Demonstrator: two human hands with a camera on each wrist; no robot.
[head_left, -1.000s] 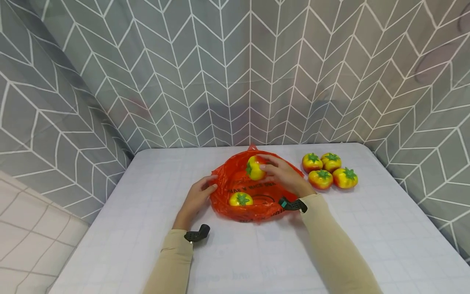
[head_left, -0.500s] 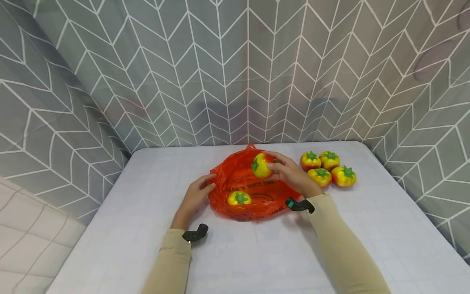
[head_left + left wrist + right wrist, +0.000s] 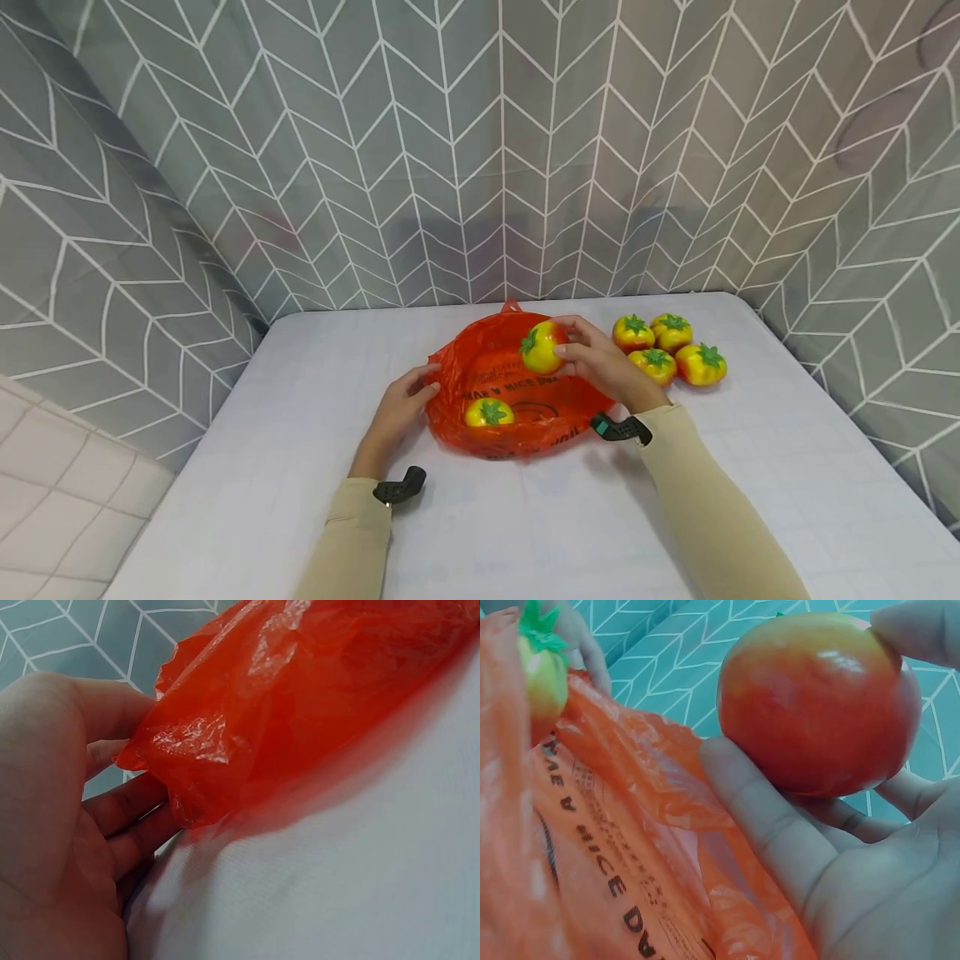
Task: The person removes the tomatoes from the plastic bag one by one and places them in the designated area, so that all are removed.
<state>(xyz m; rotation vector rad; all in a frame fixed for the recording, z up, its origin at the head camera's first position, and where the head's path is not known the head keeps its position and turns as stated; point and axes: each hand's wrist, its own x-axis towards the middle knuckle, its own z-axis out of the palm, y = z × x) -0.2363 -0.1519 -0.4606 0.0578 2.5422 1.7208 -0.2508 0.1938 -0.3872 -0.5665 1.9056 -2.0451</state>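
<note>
A red plastic bag (image 3: 517,417) with black print lies spread on the table, its mouth facing up. My left hand (image 3: 399,406) holds its left rim, and in the left wrist view the fingers (image 3: 139,825) reach against the red film. Over the right part of the bag, my right hand (image 3: 603,360) grips a yellow-and-red toy tomato (image 3: 543,348) between thumb and fingers. Its smooth red side fills the grip in the right wrist view. Another toy tomato (image 3: 489,412) sits inside the bag near the front, green leaves up.
Several more toy tomatoes (image 3: 701,365) stand grouped to the right of the bag, on the white tabletop (image 3: 495,533). Behind the table hangs a grey curtain (image 3: 480,167) with white chevron lines. More patterned cloth lines both sides.
My right hand has moved a little to the right with the tomato, from over the bag's middle toward its right side. The left hand has stayed at the left rim.
</note>
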